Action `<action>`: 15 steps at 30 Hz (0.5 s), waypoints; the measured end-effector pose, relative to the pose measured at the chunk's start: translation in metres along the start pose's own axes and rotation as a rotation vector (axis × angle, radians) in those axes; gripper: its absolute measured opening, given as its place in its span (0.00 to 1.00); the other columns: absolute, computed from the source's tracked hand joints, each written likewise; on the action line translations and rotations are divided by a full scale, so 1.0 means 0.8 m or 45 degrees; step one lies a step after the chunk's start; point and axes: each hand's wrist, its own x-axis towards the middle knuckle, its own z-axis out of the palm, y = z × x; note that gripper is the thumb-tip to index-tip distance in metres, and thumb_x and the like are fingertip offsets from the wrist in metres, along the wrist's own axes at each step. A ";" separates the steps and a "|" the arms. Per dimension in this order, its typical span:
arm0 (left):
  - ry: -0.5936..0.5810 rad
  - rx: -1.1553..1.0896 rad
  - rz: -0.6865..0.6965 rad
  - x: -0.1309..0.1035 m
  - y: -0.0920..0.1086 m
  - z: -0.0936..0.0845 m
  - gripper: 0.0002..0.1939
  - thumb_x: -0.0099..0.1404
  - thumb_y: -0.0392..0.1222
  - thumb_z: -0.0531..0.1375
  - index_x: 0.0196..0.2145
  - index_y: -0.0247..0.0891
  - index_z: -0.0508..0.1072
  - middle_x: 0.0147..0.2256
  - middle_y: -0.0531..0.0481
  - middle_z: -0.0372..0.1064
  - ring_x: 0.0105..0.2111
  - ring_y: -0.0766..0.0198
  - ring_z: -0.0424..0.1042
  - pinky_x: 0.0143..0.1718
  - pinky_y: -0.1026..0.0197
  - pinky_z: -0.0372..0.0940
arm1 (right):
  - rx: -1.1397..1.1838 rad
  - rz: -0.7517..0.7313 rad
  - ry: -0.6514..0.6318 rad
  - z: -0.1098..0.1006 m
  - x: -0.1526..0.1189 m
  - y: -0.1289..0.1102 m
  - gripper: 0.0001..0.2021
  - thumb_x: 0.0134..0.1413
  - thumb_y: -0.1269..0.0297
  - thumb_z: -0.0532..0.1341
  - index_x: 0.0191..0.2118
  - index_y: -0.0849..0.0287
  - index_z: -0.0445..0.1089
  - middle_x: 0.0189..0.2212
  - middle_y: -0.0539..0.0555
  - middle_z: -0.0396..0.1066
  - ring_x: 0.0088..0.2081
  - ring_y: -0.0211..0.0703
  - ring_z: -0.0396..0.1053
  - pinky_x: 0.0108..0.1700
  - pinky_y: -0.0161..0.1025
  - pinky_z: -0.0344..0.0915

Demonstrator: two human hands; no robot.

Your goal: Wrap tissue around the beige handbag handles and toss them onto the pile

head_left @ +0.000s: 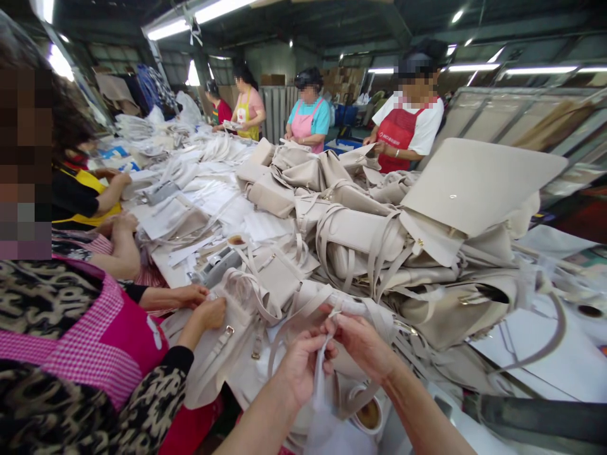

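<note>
In the head view, our only view, we see our left hand (303, 360) and our right hand (363, 344) close together, low in the middle. The fingers of both are pinched on a thin pale strip (320, 373), which hangs down below them. We think the hands are so near each other so both can get at one small spot. The strip is in front of a big heap of beige bags (363, 235). They lie on top of each other, maybe so lots of them fit within reach.

On our left, a person in a pink apron (129, 328) has both hands at another bag (222, 357), perhaps so it does not slip.

Some things are hard to see. Our fingers hide the top of the strip, and it is blurry, so we cannot tell if it is plastic or cloth. A strap (367, 396) covers part of a round white pot (379, 422), and we cannot tell what the brown stuff inside is. The bags underneath are mostly hidden.
</note>
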 end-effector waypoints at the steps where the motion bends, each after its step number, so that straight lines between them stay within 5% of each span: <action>1: -0.005 -0.010 -0.012 -0.001 0.003 0.001 0.11 0.51 0.27 0.66 0.32 0.35 0.71 0.20 0.52 0.70 0.21 0.67 0.70 0.19 0.70 0.50 | -0.017 -0.010 -0.024 -0.002 0.001 0.001 0.21 0.41 0.52 0.73 0.40 0.60 0.78 0.24 0.48 0.72 0.28 0.37 0.67 0.35 0.35 0.65; 5: -0.006 -0.081 -0.057 -0.005 0.011 -0.001 0.09 0.58 0.26 0.63 0.34 0.35 0.71 0.21 0.55 0.69 0.21 0.69 0.70 0.19 0.71 0.51 | -0.126 0.057 -0.147 -0.018 0.005 0.009 0.17 0.41 0.55 0.74 0.36 0.60 0.79 0.29 0.51 0.77 0.28 0.38 0.69 0.37 0.38 0.67; 10: -0.048 -0.128 -0.245 0.000 0.004 -0.012 0.04 0.62 0.30 0.62 0.34 0.34 0.71 0.23 0.53 0.70 0.22 0.69 0.71 0.21 0.70 0.54 | -0.223 -0.006 -0.087 -0.021 0.004 0.017 0.24 0.42 0.53 0.73 0.47 0.57 0.77 0.32 0.54 0.80 0.35 0.45 0.74 0.47 0.46 0.69; 15: -0.100 0.473 0.241 0.007 -0.004 -0.042 0.13 0.53 0.40 0.70 0.33 0.36 0.71 0.27 0.52 0.72 0.29 0.64 0.72 0.30 0.65 0.61 | -0.829 -0.123 -0.157 -0.013 -0.031 0.012 0.20 0.59 0.47 0.60 0.48 0.54 0.78 0.37 0.55 0.80 0.39 0.50 0.76 0.51 0.48 0.70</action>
